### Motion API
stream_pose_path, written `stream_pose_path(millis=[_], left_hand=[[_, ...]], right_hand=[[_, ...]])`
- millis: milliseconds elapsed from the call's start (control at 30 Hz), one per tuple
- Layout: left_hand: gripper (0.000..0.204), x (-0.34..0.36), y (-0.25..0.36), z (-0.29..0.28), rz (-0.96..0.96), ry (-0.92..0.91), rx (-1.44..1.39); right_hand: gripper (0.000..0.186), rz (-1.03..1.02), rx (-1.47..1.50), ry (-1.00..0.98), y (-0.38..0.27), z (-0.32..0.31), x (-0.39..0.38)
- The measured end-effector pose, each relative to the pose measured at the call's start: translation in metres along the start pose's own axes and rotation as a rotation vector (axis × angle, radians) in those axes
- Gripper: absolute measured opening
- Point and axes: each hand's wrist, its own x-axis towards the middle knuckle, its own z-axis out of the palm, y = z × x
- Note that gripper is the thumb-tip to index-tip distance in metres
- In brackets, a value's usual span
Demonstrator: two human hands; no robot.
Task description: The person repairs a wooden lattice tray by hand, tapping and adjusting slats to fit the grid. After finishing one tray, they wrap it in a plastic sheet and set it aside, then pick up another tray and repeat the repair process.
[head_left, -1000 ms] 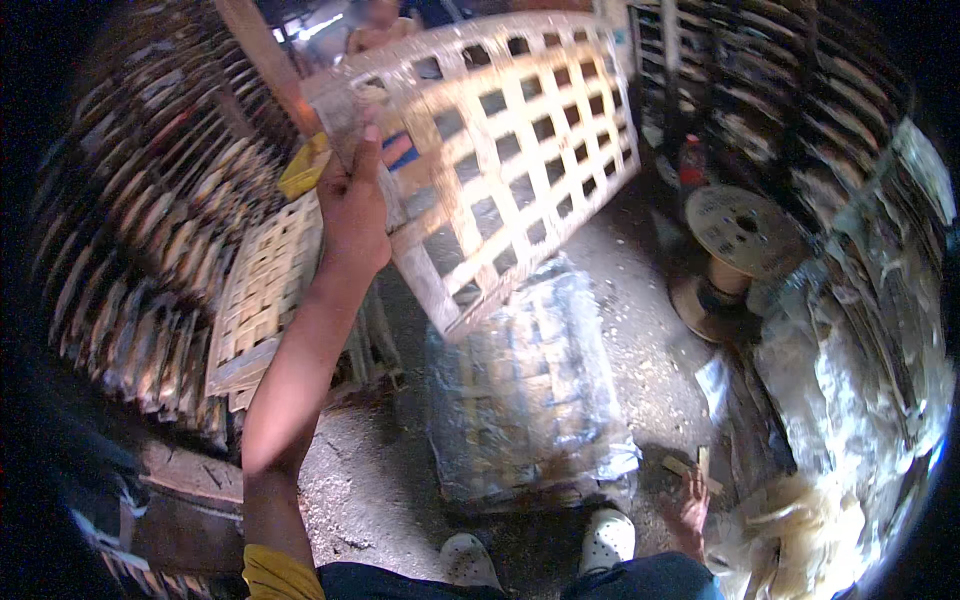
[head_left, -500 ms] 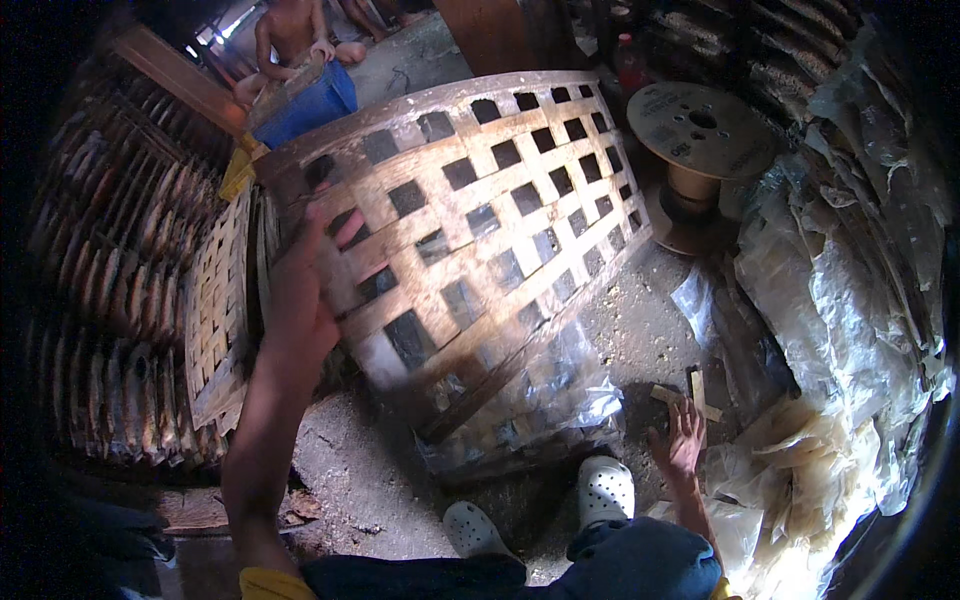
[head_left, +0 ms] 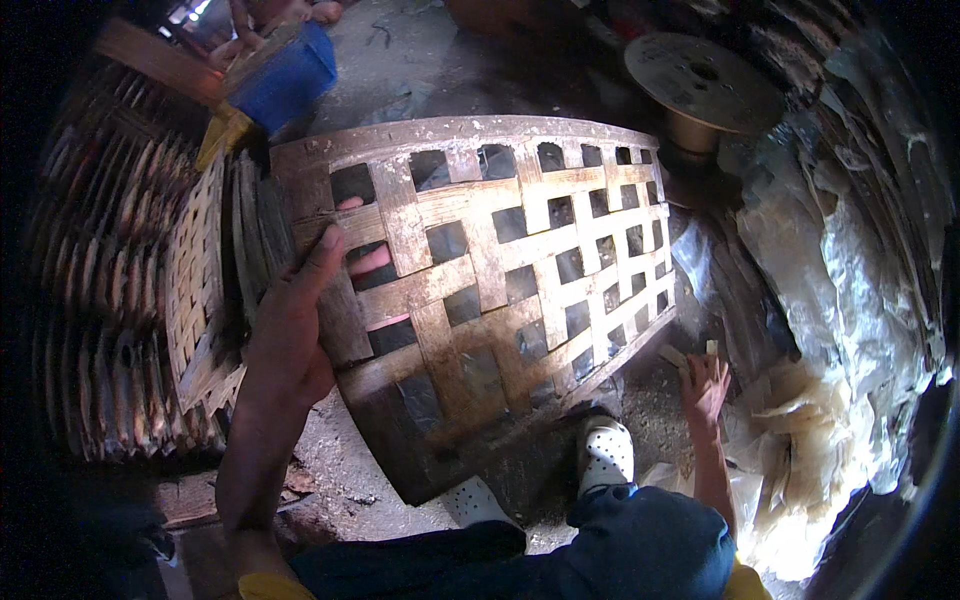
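My left hand (head_left: 295, 315) grips the left edge of a woven wooden lattice panel (head_left: 488, 280), its fingers poking through the square openings. The panel leans toward me over the floor, covering most of the plastic-wrapped bundle. My right hand (head_left: 705, 390) is low to the right of the panel, fingers spread over two short pale wooden slats (head_left: 672, 356) on the floor, seemingly touching them. Another lattice panel (head_left: 195, 270) stands at left beside my left hand. My white clogs (head_left: 606, 455) are below the panel, one partly hidden by it.
A wooden cable spool (head_left: 700, 80) stands at back right. Crumpled plastic sheets (head_left: 830, 330) line the right side. Stacked rough boards (head_left: 90, 300) fill the left. At the back are a blue container (head_left: 290, 75), a yellow object (head_left: 225, 135) and another person's hands and legs (head_left: 250, 30).
The panel in my left hand has come down and toward me, now covering most of the wrapped bundle. My right hand stays at the slats, appearing higher as the view shifts.
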Motion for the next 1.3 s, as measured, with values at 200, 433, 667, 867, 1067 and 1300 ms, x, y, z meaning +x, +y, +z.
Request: stream_pose_path(millis=[200, 433, 667, 867, 1067, 1300], left_hand=[[0.044, 0.002, 0.0, 0.009, -0.007, -0.048, -0.062], [0.045, -0.005, 0.0, -0.004, 0.127, -0.058, 0.033], [0.045, 0.001, -0.002, 0.002, 0.206, 0.045, 0.234], [0.051, -0.021, -0.001, 0.0, 0.27, 0.211, 0.352], [0.051, -0.046, 0.002, 0.017, 0.428, -0.053, 0.365], [0.05, -0.052, 0.005, 0.016, 0.484, -0.054, 0.543]], right_hand=[[0.013, 0.079, 0.02, 0.108, -0.014, -0.028, 0.006], [0.017, 0.142, 0.075, 0.225, -0.008, -0.042, 0.026], [0.018, 0.123, 0.766, 0.26, -0.094, -0.104, 0.103], [0.03, -0.376, 0.696, 0.221, -0.21, -0.18, 0.152], [0.035, -0.449, 0.772, 0.27, -0.239, -0.198, 0.153], [0.032, -0.088, 0.785, 0.361, -0.187, -0.153, 0.168]])
